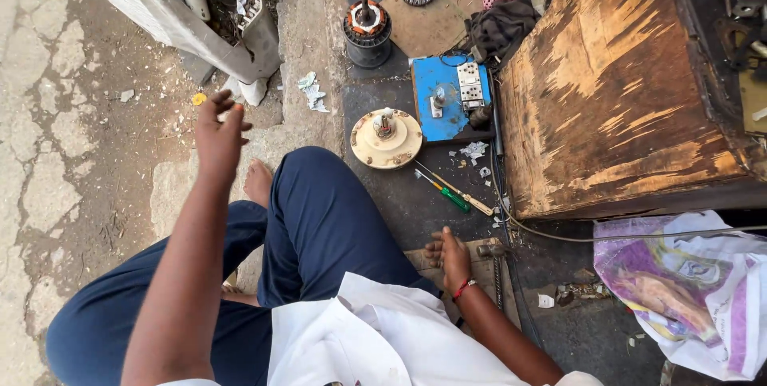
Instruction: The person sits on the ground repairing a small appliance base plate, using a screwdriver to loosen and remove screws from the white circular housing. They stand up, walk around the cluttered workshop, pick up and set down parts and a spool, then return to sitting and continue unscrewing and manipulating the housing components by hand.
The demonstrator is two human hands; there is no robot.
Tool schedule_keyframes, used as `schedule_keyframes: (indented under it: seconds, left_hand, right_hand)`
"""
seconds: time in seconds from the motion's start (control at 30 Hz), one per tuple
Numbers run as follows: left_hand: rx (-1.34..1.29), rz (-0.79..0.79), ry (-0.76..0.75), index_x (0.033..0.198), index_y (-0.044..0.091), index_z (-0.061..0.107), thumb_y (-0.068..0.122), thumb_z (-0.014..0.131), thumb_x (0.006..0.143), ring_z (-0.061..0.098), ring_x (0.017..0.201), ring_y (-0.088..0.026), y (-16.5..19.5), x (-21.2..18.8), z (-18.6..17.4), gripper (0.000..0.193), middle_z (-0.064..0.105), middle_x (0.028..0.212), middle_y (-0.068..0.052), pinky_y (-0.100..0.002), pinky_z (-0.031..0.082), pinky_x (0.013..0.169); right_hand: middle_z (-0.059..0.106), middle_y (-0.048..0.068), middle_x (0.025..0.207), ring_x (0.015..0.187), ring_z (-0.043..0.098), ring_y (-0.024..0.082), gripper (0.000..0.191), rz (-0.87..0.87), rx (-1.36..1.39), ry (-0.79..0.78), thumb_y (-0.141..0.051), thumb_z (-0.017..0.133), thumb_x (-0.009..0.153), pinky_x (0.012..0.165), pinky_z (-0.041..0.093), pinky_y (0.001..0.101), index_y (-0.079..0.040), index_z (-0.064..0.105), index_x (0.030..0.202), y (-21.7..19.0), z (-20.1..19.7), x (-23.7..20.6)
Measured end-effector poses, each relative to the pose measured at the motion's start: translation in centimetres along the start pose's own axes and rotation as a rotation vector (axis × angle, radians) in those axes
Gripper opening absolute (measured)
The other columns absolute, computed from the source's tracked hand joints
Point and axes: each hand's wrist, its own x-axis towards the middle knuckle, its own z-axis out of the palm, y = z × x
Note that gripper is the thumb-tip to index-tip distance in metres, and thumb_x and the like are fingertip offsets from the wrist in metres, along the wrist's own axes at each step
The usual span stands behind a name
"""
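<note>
Left hand [217, 132] is hovering open and empty over the cracked pavement. Right hand [450, 258] is resting open on the floor, holding nothing; the green-handled screwdriver [446, 193] is lying near it, just beyond the fingers, apart from them.

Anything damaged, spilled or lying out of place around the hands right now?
Yes. The big wooden box is badly worn, its top scraped pale. White paper scraps and chips litter the cracked ground. Two screwdrivers lie loose beside the cream round motor cover. The left hand is raised, empty; the right hand rests on a board.

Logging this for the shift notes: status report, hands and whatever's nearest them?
Left hand raised, open, empty. Right hand flat on wooden board, by hammer. Cream motor cover and two screwdrivers untouched ahead.
</note>
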Motion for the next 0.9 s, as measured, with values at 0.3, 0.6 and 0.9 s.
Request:
schedule_keyframes:
  seconds: [0.3, 0.6, 0.9]
  left_hand:
    - [-0.242, -0.147, -0.128, 0.14, 0.008, 0.054, 0.021, 0.06, 0.099, 0.07, 0.095, -0.017, -3.0, -2.9, 8.8, 0.043, 0.063, 0.126, -0.008, -0.031, 0.057, 0.065]
    - [-0.361, -0.366, -0.284, 0.148, 0.003, 0.041, 0.014, 0.065, 0.093, 0.06, 0.111, -0.022, -6.1, -5.6, 19.4, 0.061, 0.053, 0.139, -0.014, -0.035, 0.054, 0.086]
    - [-0.276, -0.491, -0.179, 0.142, -0.006, 0.04, 0.005, 0.067, 0.087, 0.063, 0.12, -0.026, -8.9, -5.8, 22.1, 0.062, 0.06, 0.133, -0.02, -0.037, 0.049, 0.102]
  right_hand:
    - [0.074, 0.005, 0.089, 0.073, 0.069, 0.012, 0.029, -0.283, -0.243, 0.059, -0.029, 0.059, 0.101, 0.062, 0.05, 0.026, -0.005, 0.071, 0.113, -5.0, 0.8, 4.6]
    - [0.075, 0.003, 0.093, 0.079, 0.069, 0.01, 0.026, -0.32, -0.313, 0.094, -0.026, 0.06, 0.102, 0.064, 0.051, 0.0249, -0.006, 0.07, 0.117, -6.0, 1.8, 6.6]
    - [0.075, 0.003, 0.098, 0.082, 0.069, 0.01, 0.028, -0.472, -0.385, 0.057, -0.022, 0.065, 0.099, 0.071, 0.054, 0.0257, -0.004, 0.071, 0.12, -8.9, 5.4, 10.0]
